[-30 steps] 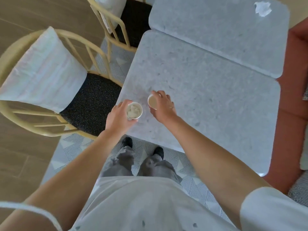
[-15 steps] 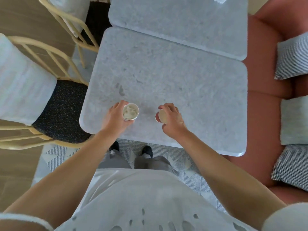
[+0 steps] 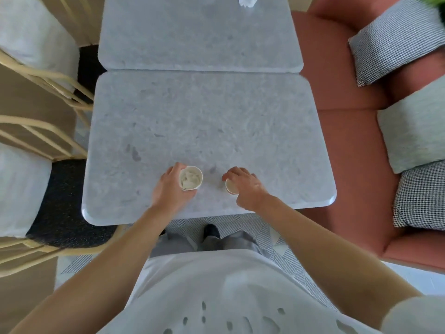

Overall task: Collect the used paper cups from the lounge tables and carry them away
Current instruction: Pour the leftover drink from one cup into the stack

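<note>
- Two cream-framed chairs (image 3: 36, 131) with dark seats and pale cushions stand along the left side; the nearer one's seat (image 3: 65, 203) tucks against the near table's left edge, while a narrow strip of patterned rug shows beside the upper part of that edge.
- The near marble table (image 3: 212, 121) has rounded corners; its front edge runs just ahead of the person's shoes, and its far edge butts against a second marble table (image 3: 199, 32).
- The left hand (image 3: 168, 191) wraps its fingers and thumb around a paper cup (image 3: 190, 178) stuffed with crumpled tissue, near the front edge, left of the table's middle.
- A patch of bare marble separates the two cups, and the wide tabletop beyond them is open up to the seam.
- The right hand (image 3: 245, 186) curls over and grips a second paper cup (image 3: 231, 186), whose rim shows under the fingers; whether it is tilted or lifted cannot be told.
- A crumpled white napkin (image 3: 248, 0) lies at the far edge of the second table, cut by the frame.
- A terracotta sofa (image 3: 346, 145) runs close along the right edges of both tables, with houndstooth cushions (image 3: 395, 39) and a plain grey cushion (image 3: 414, 131) on it.
</note>
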The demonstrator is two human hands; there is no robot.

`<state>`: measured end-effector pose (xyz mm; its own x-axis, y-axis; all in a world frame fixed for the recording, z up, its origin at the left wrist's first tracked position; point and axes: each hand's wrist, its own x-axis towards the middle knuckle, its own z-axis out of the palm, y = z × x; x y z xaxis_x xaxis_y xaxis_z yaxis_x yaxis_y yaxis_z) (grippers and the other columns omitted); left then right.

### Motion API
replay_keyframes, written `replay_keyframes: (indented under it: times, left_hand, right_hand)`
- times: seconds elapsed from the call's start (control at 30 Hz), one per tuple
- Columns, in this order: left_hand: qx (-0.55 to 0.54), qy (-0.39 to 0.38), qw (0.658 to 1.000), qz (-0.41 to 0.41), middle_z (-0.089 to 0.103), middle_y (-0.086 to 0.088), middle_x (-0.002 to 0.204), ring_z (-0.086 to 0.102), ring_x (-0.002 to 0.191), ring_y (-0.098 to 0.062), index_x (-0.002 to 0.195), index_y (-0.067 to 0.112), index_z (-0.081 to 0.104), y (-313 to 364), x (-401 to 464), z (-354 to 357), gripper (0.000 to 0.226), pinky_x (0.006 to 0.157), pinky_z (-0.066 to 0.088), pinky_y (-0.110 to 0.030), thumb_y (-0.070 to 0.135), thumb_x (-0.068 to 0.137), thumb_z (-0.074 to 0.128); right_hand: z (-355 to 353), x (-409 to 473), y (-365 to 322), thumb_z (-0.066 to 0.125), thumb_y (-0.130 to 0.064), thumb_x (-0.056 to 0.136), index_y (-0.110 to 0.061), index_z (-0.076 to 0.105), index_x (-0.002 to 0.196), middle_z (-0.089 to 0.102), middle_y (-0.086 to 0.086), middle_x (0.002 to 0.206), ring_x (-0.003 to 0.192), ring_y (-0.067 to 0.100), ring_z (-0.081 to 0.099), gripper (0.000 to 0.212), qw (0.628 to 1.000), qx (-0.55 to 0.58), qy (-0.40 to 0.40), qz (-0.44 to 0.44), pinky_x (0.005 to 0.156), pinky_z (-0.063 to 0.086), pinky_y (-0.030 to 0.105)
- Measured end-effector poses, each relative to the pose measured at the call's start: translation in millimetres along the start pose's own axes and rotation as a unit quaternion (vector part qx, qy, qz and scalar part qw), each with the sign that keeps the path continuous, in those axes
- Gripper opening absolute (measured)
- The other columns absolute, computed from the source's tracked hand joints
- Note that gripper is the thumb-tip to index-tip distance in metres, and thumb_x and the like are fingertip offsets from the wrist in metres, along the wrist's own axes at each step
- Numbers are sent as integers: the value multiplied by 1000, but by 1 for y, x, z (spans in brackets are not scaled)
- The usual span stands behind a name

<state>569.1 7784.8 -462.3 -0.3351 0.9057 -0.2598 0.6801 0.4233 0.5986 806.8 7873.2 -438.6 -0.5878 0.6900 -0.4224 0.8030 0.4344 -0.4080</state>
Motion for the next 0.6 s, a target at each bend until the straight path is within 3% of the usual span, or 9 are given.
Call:
replay_keyframes:
  times: [0.17, 0.37, 0.47, 0.6]
  left_hand:
    - [-2, -2, 1000, 12, 65, 10, 116, 64, 101, -23, 115, 40, 47, -1, 1, -2, 66, 75, 53, -39, 49, 70, 95]
    - [-9, 1, 1000, 14, 66, 10, 116, 64, 102, -19, 119, 35, 49, 8, -2, -5, 69, 77, 51, -36, 53, 70, 94]
    - [-4, -4, 1000, 3, 67, 10, 116, 65, 102, -18, 118, 35, 50, 15, -4, -9, 69, 81, 55, -38, 57, 69, 93]
    - [-22, -27, 999, -15, 63, 19, 105, 62, 95, -12, 113, 39, 46, 25, -5, -15, 74, 70, 47, -28, 69, 56, 82]
  right_hand:
    - [11, -1, 6, 68, 13, 72, -28, 50, 151, 44, -10, 157, 154, 19, 29, 91, 1000, -12, 18, -22, 118, 34, 45]
    - [21, -10, 22, 66, 18, 65, -37, 7, 167, 8, -10, 176, 164, 23, 7, 130, 998, 9, 54, 8, 127, 15, 47]
    - [30, -21, 31, 63, 19, 62, -35, 8, 168, 11, -9, 175, 162, 23, 14, 131, 983, 123, 91, 100, 127, 17, 47]
    - [44, -31, 43, 65, 14, 65, -26, 20, 167, 25, -2, 169, 150, 31, 35, 118, 957, 219, 100, 162, 118, 39, 51]
